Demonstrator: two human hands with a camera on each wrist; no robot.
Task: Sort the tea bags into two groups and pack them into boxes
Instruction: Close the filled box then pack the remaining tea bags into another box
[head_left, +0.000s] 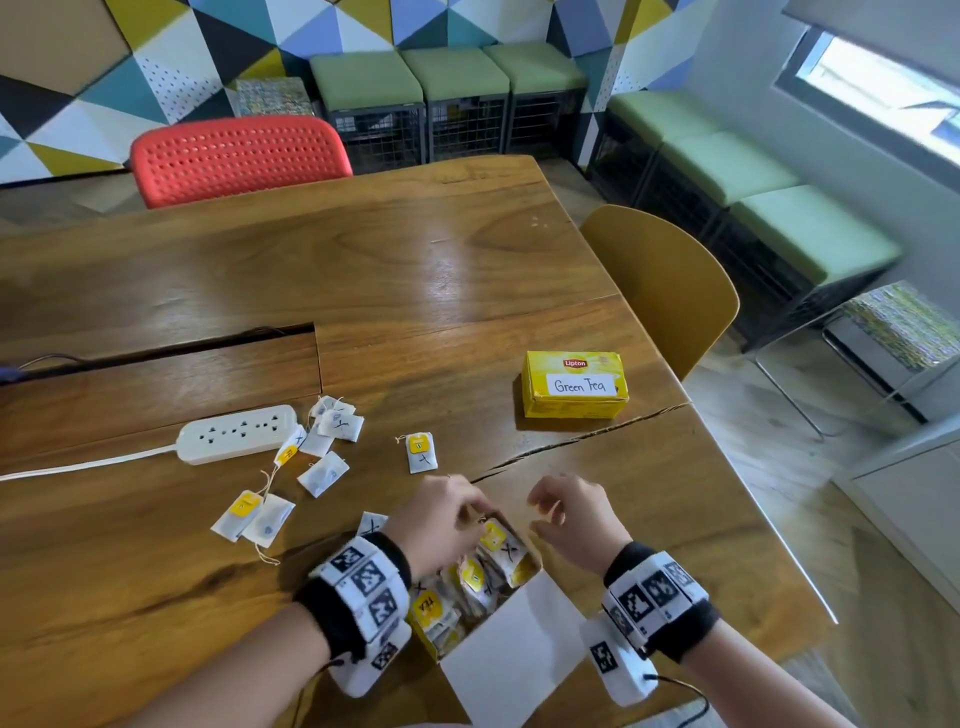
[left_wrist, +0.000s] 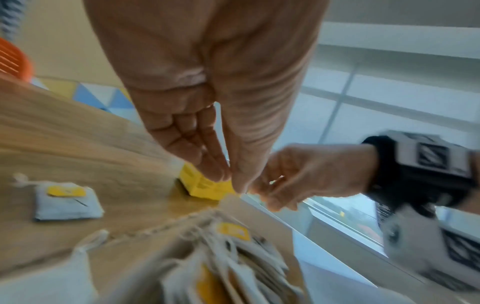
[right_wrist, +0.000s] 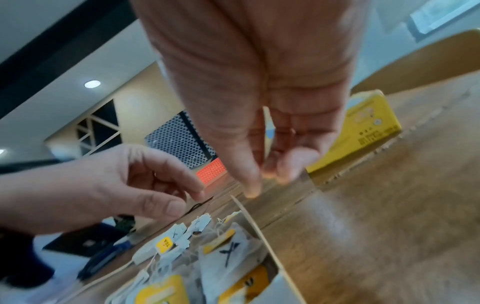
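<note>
The tea bags (head_left: 322, 473) are small white sachets with yellow tags, several inked with a black X, and lie loose on the wooden table (head_left: 415, 270) beside a power strip (head_left: 236, 434). The open box (head_left: 519, 649) (lid flap folded toward the person) is packed with X-marked bags, while the closed yellow box (head_left: 574, 384) labelled "Green Tea" stands well apart. The left hand (head_left: 441, 519) hovers over the open box with fingertips drawn together, perhaps pinching a string, though blur hides it; the right hand (head_left: 571, 514) hangs loosely curled, holding nothing.

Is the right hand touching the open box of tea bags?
Apart. The right wrist view shows the right hand with its fingertips above the far edge of the open box, table visible between them.
</note>
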